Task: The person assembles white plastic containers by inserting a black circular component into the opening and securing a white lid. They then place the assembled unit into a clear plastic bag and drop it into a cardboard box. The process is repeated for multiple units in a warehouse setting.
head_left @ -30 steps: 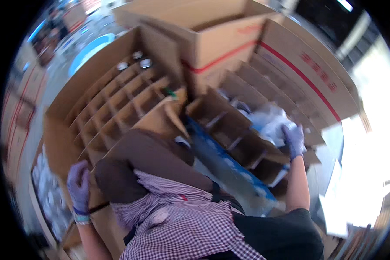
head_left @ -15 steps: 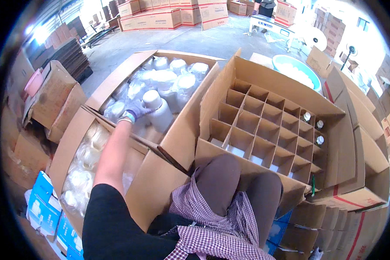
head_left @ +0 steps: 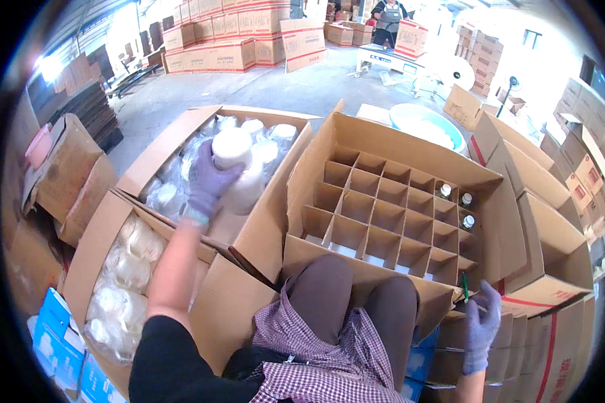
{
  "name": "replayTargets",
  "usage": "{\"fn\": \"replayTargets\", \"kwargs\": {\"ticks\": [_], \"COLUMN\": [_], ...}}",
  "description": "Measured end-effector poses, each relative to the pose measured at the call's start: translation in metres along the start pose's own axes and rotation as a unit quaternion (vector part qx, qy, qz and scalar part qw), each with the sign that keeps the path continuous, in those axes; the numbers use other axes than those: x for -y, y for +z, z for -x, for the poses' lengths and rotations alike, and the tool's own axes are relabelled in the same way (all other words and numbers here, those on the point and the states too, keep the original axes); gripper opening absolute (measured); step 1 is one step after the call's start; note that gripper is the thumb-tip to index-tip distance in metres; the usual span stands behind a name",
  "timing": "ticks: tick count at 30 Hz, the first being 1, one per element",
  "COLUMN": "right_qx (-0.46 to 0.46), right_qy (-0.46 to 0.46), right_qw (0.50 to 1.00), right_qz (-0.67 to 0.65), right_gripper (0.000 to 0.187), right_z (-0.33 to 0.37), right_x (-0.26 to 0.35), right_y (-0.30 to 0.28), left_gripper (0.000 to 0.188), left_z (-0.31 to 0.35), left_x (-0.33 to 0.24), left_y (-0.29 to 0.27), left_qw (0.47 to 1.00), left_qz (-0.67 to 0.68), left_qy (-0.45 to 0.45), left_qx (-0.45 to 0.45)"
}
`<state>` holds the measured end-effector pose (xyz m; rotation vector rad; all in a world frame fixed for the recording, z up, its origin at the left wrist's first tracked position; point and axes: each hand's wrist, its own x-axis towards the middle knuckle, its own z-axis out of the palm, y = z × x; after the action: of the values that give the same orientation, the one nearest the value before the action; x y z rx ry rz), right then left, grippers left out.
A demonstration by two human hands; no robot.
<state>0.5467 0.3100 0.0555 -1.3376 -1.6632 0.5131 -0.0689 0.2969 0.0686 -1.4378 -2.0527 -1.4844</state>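
My left hand (head_left: 207, 185), in a purple glove, grips a white plastic-wrapped roll (head_left: 234, 153) and lifts it above an open cardboard box (head_left: 286, 161) packed with several similar wrapped rolls. My right hand (head_left: 480, 327), also gloved, rests at the right corner of a big cardboard box with a grid divider (head_left: 383, 215). It pinches a thin green pen-like stick (head_left: 464, 285) by that corner. Three capped bottles (head_left: 458, 205) stand in the divider's far right cells. The other cells look bare.
A second open box of wrapped rolls (head_left: 124, 269) lies near my left side. Blue cartons (head_left: 57, 342) sit at lower left. Stacked cardboard boxes (head_left: 558, 221) crowd the right. A blue tub (head_left: 423, 124) stands beyond the divider box. A person (head_left: 386, 17) works far back.
My view has swung from the right-hand boxes to the roll box and divider box. My left hand reached into the roll box, closed on a roll and raised it.
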Motion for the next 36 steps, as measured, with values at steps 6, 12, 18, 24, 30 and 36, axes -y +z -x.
{"fn": "replayTargets", "kwargs": {"ticks": [6,12,18,24,30,36], "right_qx": [0.193,0.206,0.337,0.416,0.369,0.301], "right_qy": [-0.129,0.044,0.051,-0.180,-0.125,0.161], "right_qw": [0.941,0.954,0.902,0.876,0.905,0.889], "right_qz": [-0.244,-0.211,-0.264,-0.166,-0.169,-0.304], "right_gripper": [0.125,0.062,0.089,0.109,0.074,0.039], "right_z": [0.032,0.049,0.091,0.086,0.092,0.065], "right_x": [0.152,0.021,0.035,0.090,0.083,0.014], "right_y": [0.074,0.108,0.112,0.158,0.168,0.151], "left_gripper": [0.063,0.055,0.079,0.071,0.083,0.086], "left_z": [0.104,0.172,0.271,0.273,0.280,0.291], "left_x": [-0.237,-0.221,-0.077,-0.100,-0.083,-0.067], "left_y": [-0.031,-0.012,-0.025,-0.047,-0.053,-0.034], "left_qw": [0.906,0.896,0.984,0.962,0.983,0.925], "left_qz": [-0.215,0.113,0.069,0.010,0.089,0.279], "left_qy": [0.356,0.371,-0.129,-0.001,-0.117,-0.194], "left_qx": [0.082,0.218,0.104,0.272,0.112,0.168]}}
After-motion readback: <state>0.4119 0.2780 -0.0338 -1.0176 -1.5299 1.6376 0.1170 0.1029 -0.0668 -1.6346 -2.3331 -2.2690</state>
